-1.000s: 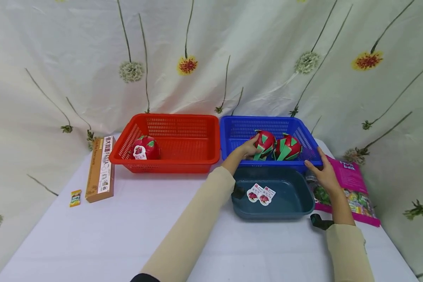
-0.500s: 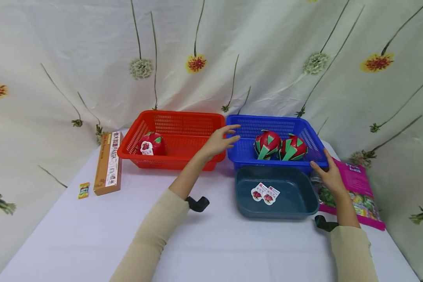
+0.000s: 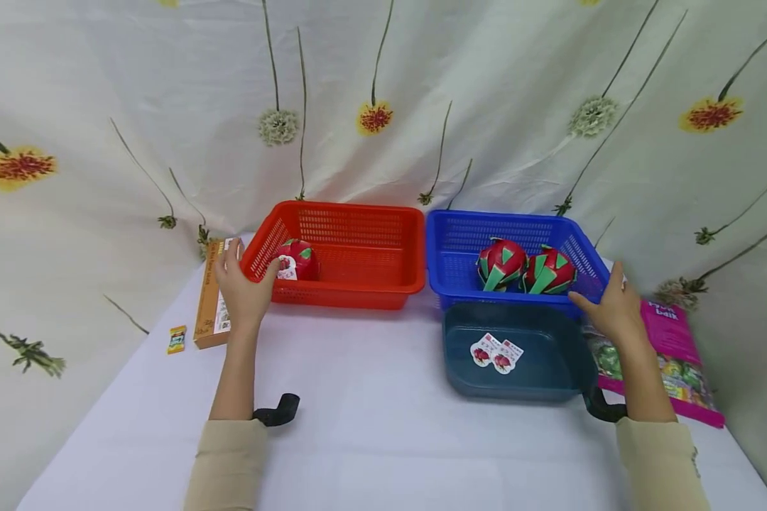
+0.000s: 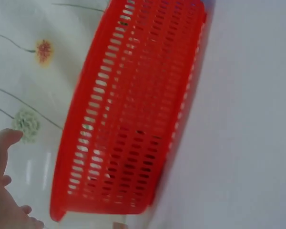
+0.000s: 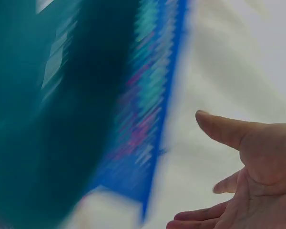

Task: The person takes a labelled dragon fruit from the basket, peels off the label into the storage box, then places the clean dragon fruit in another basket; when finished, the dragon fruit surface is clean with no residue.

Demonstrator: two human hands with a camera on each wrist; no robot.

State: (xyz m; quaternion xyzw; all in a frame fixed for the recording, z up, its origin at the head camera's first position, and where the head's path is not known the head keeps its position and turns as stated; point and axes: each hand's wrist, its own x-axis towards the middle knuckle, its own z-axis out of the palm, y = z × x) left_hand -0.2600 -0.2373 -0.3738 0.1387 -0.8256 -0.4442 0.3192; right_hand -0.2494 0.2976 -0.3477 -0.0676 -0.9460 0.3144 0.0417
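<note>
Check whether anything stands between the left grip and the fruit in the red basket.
Yes: the wall of the red basket, which is open above. The left grip is at the left front corner; the fruit lies inside.

I read what looks like "baik" on the pink bag [image 3: 680,348], while print on the brown box [image 3: 208,305] and stickered red fruit [image 3: 305,260] is too small.

The red basket [image 3: 339,296] and blue basket [image 3: 455,257] are perforated plastic, the red one faintly glossy; the teal tray [image 3: 518,392] is smooth, solid plastic. Dragon fruits [image 3: 501,262] look sleek and shiny. Printed labels [image 3: 503,358] look like smooth paper, the pasta box [image 3: 209,298] matt cardboard, the pink bag [image 3: 676,337] plastic film. Cloth elsewhere — creased curtain [image 3: 486,78], matt white surface [image 3: 371,411], matt beige sleeves [image 3: 661,465].
</note>
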